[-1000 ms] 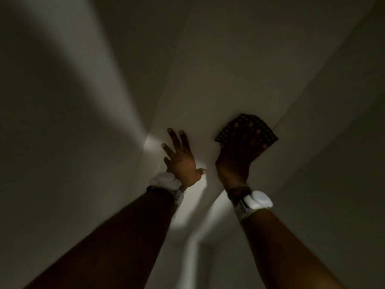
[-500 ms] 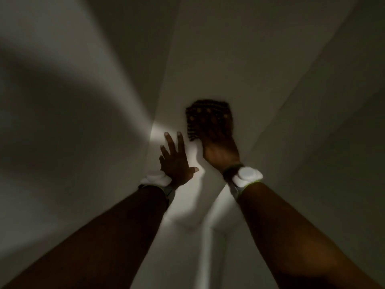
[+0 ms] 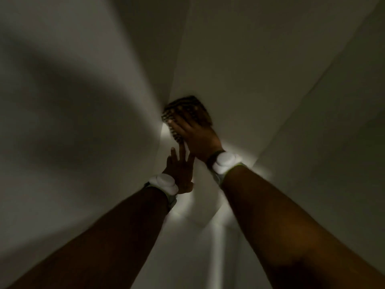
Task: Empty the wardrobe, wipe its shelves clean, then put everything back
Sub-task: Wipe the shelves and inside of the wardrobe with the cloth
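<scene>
Right hand [image 3: 195,138] lay flat on a dark, woven-looking cloth [image 3: 169,114], fingers straight and a little spread, pressing it against the pale back panel [image 3: 250,80] of the wardrobe. The cloth sat right at the inner corner, its left edge touching the seam where the back panel met the left side wall [image 3: 83,101]. It showed past the fingertips and beside the thumb; motion blur smeared its pattern, so the weave could not be told exactly.

Just below, the left hand [image 3: 179,174] rested open against the same panel, fingers straight and close together, pointing up so that the longest fingertip came just beside the heel of the right hand. Whether the two hands touched could not be told.

Each wrist carried a white rounded device on a band, the left one [image 3: 163,182] and the right one [image 3: 226,162]; both were too blurred to show any marking. Both bare forearms reached up and forward from the lower corners of the view.

Around them the wardrobe interior was plain, pale and dim, with small bright patches on the panel near the wrists and a broad soft shadow across the left wall. A further pale panel [image 3: 343,122] angled off to the right.
</scene>
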{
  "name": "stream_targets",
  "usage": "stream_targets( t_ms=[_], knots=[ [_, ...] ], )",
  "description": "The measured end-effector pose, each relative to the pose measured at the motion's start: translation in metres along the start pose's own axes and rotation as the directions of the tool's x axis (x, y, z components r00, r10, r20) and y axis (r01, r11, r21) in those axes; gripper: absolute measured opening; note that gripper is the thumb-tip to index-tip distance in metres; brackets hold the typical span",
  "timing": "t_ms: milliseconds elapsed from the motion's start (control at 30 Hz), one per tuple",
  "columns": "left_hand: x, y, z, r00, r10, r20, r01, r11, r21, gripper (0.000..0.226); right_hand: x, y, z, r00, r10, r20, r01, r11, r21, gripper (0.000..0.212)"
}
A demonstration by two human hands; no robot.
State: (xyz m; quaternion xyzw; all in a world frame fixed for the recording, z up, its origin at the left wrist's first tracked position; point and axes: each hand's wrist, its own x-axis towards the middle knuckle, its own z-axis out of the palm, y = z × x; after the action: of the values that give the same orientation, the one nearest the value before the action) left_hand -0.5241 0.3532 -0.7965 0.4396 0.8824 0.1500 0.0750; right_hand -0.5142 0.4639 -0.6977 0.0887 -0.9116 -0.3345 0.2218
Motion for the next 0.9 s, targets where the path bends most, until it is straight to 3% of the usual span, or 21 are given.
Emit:
stream_targets(
  t_ms=[133,267,367,533,600,733,900],
  knots=[
    [-0.003,-0.003,0.01,1.0,-0.021,0.001,0.021,1.0,-0.009,0.117,-0.005,-0.003,0.002,0.996,-0.034,0.08,0.038,0.998,-0.044,0.06],
    [-0.008,-0.006,0.022,0.999,-0.026,-0.035,0.024,0.998,-0.058,0.125,-0.123,0.028,0.0,0.986,0.137,0.098,-0.131,0.989,-0.062,0.068],
    [-0.006,-0.005,0.032,0.996,0.007,-0.09,-0.011,0.999,-0.049,0.128,-0.198,0.045,-0.002,0.967,0.168,0.19,-0.138,0.977,-0.164,0.079],
    [-0.002,-0.008,0.043,0.989,0.007,-0.149,-0.013,0.999,-0.039,0.132,-0.17,0.028,0.009,0.964,0.231,0.133,-0.213,0.968,-0.134,0.081],
    [-0.002,-0.007,0.047,0.986,-0.007,-0.169,0.009,1.0,0.014,0.129,-0.137,0.011,0.017,0.984,0.146,0.104,-0.138,0.987,-0.085,0.076],
    [-0.007,-0.031,0.077,0.998,-0.021,-0.062,0.029,0.99,0.135,0.115,-0.045,-0.029,0.047,0.987,-0.157,0.03,0.159,0.984,-0.076,0.057],
    [-0.004,-0.044,0.08,0.998,-0.061,-0.004,0.061,0.99,0.128,0.085,-0.019,-0.047,0.065,0.969,-0.239,0.068,0.244,0.966,-0.083,0.051]
  ],
)
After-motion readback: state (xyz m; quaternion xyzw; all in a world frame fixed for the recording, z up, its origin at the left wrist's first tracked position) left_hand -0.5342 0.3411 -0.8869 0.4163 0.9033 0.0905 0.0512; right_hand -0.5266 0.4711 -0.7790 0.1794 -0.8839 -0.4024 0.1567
